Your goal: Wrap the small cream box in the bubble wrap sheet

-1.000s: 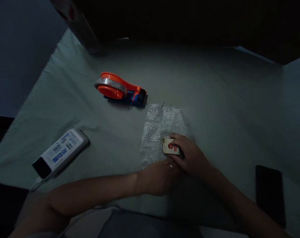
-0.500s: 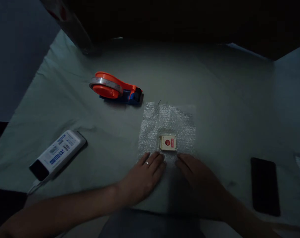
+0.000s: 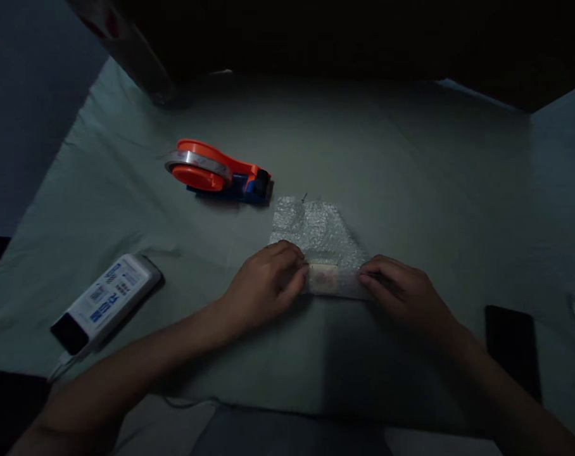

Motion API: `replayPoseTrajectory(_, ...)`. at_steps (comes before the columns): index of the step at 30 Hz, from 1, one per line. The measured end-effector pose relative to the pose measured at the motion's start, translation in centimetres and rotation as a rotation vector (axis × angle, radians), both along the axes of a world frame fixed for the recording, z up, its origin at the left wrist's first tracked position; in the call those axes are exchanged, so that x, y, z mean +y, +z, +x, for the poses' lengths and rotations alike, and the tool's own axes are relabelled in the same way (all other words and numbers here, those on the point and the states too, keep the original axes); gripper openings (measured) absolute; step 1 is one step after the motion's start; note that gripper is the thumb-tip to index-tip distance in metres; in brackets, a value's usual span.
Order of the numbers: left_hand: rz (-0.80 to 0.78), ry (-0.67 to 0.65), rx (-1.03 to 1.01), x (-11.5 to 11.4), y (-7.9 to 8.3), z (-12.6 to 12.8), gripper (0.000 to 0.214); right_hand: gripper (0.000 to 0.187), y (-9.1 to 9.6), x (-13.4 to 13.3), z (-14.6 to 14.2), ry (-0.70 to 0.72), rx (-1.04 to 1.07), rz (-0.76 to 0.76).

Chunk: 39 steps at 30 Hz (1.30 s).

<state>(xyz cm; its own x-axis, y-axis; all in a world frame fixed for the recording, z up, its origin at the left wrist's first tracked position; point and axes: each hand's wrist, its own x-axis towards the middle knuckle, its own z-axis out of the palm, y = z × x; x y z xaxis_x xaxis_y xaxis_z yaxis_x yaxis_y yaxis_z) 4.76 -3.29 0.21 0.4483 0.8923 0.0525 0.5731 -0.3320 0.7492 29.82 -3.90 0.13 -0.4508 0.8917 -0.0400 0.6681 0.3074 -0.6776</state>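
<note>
A sheet of bubble wrap (image 3: 316,225) lies on the cloth, its near edge folded up over a small box (image 3: 323,277). The box shows dimly through the folded layer, its red print blurred. My left hand (image 3: 271,275) is closed on the fold at the box's left side, fingers and thumb pinching the wrap. At the right end of the fold, my right hand (image 3: 401,288) pinches the wrap's corner between thumb and fingers. The far part of the sheet lies flat beyond the box.
An orange and blue tape dispenser (image 3: 221,171) stands behind the wrap to the left. A white device with a cable, perhaps a power bank (image 3: 109,301), lies at left; a dark phone (image 3: 513,345) at right. A large dark box (image 3: 339,38) spans the back.
Both hands moved from lying flat at the sheet's near edge to pinching it. That edge has been lifted and folded away from me over the small box.
</note>
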Motion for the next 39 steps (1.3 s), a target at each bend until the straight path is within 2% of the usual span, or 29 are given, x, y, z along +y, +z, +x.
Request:
replayPoseTrajectory(4,-0.125,0.052,-0.086,0.8,-1.8,0.2,0.008,0.011,-1.5,0.3,0.0,-0.062,-0.023,-0.021)
replayPoseTrajectory(8,-0.233,0.062,-0.164,0.9,-2.9,0.4,0.013,0.017,-2.8,0.2,-0.1,-0.1,-0.089,0.02)
replayPoseTrajectory(10,-0.244,0.071,-0.17,0.9,-3.1,0.5,0.014,0.018,-2.9,0.2,-0.3,-0.09,-0.13,0.115)
replayPoseTrajectory(14,-0.237,0.061,-0.15,1.0,-3.1,0.7,0.013,0.015,-1.7,-0.6,-1.1,-0.046,-0.213,0.443)
replayPoseTrajectory(16,-0.239,0.059,-0.135,1.0,-3.1,0.9,0.013,0.016,-1.0,-1.2,-2.0,0.059,-0.223,0.583)
replayPoseTrajectory(18,-0.244,0.061,-0.11,1.1,-3.1,1.0,0.012,0.021,-0.8,-1.8,-3.2,0.186,-0.205,0.657)
replayPoseTrajectory(20,-0.245,0.055,-0.074,1.2,-3.0,1.0,0.01,0.021,-1.0,-2.1,-4.2,0.224,-0.198,0.647)
replayPoseTrajectory(23,-0.221,0.056,-0.011,1.4,-2.4,0.2,0.013,0.02,-1.8,-2.1,-5.1,0.201,-0.199,0.599)
replayPoseTrajectory(26,-0.211,0.152,0.092,1.2,-1.2,-1.7,0.025,0.02,-2.4,-1.9,-5.1,0.204,-0.173,0.618)
replayPoseTrajectory(28,-0.254,0.238,0.196,0.8,-0.3,-3.1,0.03,0.02,-2.6,-1.9,-4.9,0.204,-0.159,0.628)
replayPoseTrajectory(31,-0.417,0.233,0.265,-0.1,0.5,-4.4,0.039,0.021,-2.6,-2.0,-4.8,0.203,-0.145,0.638)
replayPoseTrajectory(34,-0.557,0.157,0.207,-0.5,0.5,-4.7,0.043,0.022,-2.5,-2.0,-4.8,0.204,-0.132,0.632)
replayPoseTrajectory(39,-0.406,0.132,0.191,0.8,-0.7,-4.3,0.042,0.025,-2.5,-1.9,-4.7,0.209,-0.095,0.61)
